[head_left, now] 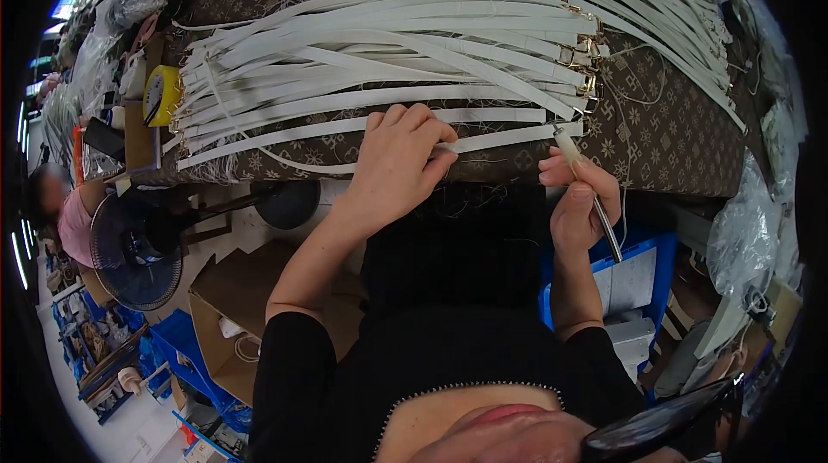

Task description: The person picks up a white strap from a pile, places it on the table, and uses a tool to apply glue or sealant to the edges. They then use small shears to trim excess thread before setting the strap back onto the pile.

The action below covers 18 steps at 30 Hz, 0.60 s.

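Note:
Many white straps (345, 25) with gold-coloured metal clasps at their ends lie side by side on the patterned brown cloth (681, 131). My left hand (398, 157) rests over the straps nearest me, its thumb and index finger closed on a front strap (509, 138). In my right hand (586, 195) is a pen-like tool (607, 226) with a pale upper part and a metal shaft. The tool's upper end meets the clasp end of that strap. Whether the tip touches the metal is too small to tell.
A yellow round object (161, 95) stands at the left table edge. Below are a fan (138, 251), a cardboard box (224, 290) and a blue crate (660, 277). Clear plastic bags (742, 234) hang at the right. Part of another person (76, 221) shows at far left.

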Each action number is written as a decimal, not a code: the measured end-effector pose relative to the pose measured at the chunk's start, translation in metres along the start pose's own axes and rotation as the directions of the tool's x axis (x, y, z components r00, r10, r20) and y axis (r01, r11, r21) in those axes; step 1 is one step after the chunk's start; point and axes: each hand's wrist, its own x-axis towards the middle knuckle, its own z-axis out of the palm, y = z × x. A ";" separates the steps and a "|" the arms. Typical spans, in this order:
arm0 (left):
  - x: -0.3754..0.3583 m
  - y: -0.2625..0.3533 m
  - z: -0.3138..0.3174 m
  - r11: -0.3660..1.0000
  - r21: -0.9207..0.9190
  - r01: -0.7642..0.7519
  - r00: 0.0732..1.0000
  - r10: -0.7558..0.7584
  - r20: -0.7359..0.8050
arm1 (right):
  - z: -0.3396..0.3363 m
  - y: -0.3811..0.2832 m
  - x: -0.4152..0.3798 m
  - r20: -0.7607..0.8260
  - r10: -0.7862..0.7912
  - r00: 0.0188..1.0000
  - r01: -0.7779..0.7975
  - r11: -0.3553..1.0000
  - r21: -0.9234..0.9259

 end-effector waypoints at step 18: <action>-0.037 0.025 -0.020 0.377 -0.861 0.342 0.887 -0.433 0.162 | 0.038 -0.028 0.004 0.162 -0.032 0.986 -0.049 0.881 0.470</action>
